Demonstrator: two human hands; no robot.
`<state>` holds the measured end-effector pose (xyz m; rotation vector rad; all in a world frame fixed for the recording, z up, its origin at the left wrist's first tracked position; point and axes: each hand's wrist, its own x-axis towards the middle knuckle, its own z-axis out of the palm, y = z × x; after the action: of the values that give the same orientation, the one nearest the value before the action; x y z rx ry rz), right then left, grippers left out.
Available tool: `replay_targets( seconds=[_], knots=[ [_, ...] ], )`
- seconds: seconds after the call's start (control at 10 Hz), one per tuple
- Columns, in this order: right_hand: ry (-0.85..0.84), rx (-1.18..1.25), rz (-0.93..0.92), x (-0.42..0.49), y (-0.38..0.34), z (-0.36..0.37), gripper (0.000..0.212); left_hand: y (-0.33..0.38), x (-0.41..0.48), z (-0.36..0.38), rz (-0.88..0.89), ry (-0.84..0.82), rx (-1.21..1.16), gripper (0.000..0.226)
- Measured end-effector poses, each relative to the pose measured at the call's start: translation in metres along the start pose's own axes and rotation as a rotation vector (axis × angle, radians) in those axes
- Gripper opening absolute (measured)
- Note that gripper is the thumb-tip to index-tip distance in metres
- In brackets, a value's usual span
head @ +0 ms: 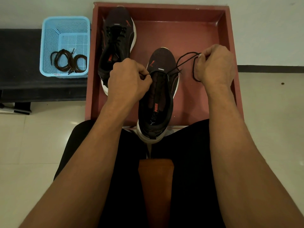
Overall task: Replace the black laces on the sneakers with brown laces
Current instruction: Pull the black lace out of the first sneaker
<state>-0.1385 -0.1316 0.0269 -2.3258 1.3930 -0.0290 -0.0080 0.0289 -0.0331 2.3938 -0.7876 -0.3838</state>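
Your left grip [130, 81] pinches the black lace [193, 71] where it crosses the front eyelets of the near sneaker [158, 97]. Your right grip [213, 63] is curled round that lace's loose loops, just off the shoe's right side. The sneaker's heel overhangs the red tray [197, 30] toward your lap. The other sneaker [117, 38], laced black, lies further left. Brown laces [69, 62] sit in the blue basket [49, 38].

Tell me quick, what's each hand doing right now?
Left hand: pinching the black lace at the near sneaker's eyelets.
Right hand: gripping the same lace's pulled-out loop.
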Motion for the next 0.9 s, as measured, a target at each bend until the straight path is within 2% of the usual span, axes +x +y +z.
replay_targets(
  seconds=[0.1, 0.2, 0.3, 0.4, 0.5, 0.8, 0.9],
  knots=[
    [-0.001, 0.014, -0.004, 0.020, 0.013, 0.021, 0.030, 0.001, 0.000, 0.000, 0.000, -0.001, 0.000, 0.010],
    [0.060, 0.039, -0.078, 0.027, 0.012, 0.038, 0.040, 0.002, 0.000, 0.001, 0.004, 0.007, 0.009, 0.010],
    [0.036, 0.042, -0.220, 0.026, 0.008, 0.046, 0.051, 0.002, 0.001, 0.001, 0.010, 0.011, 0.014, 0.011],
    [-0.091, 0.080, -0.426, 0.024, 0.003, 0.050, 0.048, 0.003, 0.003, 0.001, 0.009, 0.019, 0.026, 0.012],
    [-0.143, 0.089, -0.460, 0.023, 0.000, 0.053, 0.039, 0.004, 0.004, 0.002, 0.010, 0.017, 0.030, 0.013],
    [-0.119, 0.114, -0.275, 0.025, -0.004, 0.058, 0.010, 0.004, 0.003, 0.002, 0.021, 0.024, 0.047, 0.014],
    [-0.109, 0.125, -0.261, 0.026, -0.004, 0.057, 0.007, 0.004, 0.003, 0.002, 0.017, 0.021, 0.038, 0.013]
  ],
)
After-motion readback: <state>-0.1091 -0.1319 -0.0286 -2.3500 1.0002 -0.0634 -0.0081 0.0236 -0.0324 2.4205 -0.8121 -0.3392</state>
